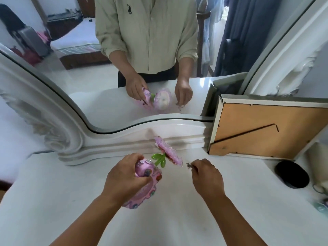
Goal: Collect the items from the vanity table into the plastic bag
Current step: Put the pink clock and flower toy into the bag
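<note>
My left hand grips a pink toy-like piece on top of a pink ornate stand that rests on the white vanity table. A pink round flower-shaped mirror with a green leaf part leans tilted just beyond my hands, attached to the stand. My right hand pinches a small dark metallic item between its fingertips, close to the flower mirror's right edge. No plastic bag is in view.
The vanity's big mirror with a carved white frame stands behind and reflects a person's torso and hands. A picture frame leans back-side out at the right. A black oval object and small items lie at the right edge.
</note>
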